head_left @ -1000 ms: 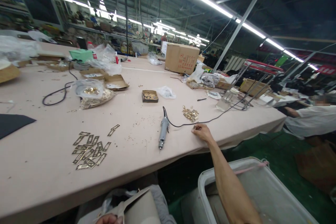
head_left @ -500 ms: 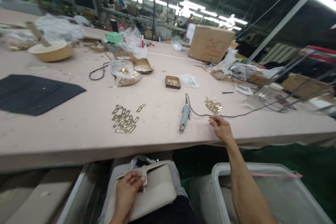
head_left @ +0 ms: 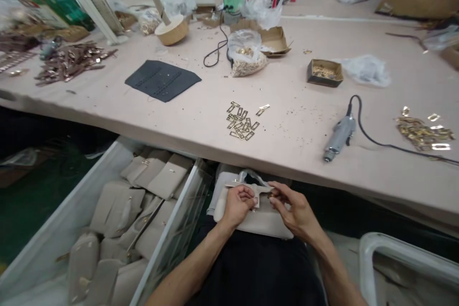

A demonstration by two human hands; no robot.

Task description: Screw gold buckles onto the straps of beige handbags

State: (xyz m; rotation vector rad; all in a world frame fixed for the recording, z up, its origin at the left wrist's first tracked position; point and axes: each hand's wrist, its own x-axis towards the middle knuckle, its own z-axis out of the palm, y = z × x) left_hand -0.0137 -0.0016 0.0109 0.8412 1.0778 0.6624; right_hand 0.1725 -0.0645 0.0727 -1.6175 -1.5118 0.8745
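Observation:
A cream handbag (head_left: 265, 224) rests on my lap at the table's edge, its narrow tab standing up in front. My left hand (head_left: 237, 208) is closed, pinching that tab between thumb and fingers. Just to its right, my right hand (head_left: 296, 211) is closed by the bag's flap, with a small gold-coloured metal piece at its fingertips; its exact shape is hidden. Beyond the bag, rectangular gold frames (head_left: 242, 125) lie loosely piled on the table. An electric screwdriver (head_left: 340, 137) lies to the right, and past its cord is a pile of gold fittings (head_left: 421, 134).
On the left, a large bin (head_left: 168, 239) holds several cream bags; another white-rimmed bin (head_left: 369, 258) stands at right. The table (head_left: 287, 148) carries a dark sheet (head_left: 163, 80), a tape roll (head_left: 172, 31), a bag of small parts (head_left: 247, 60) and a small box of parts (head_left: 324, 74).
My right hand has come from beside the gold fittings on the table to the handbag, near my left hand. My left hand still grips the tab. The view has swung left and down.

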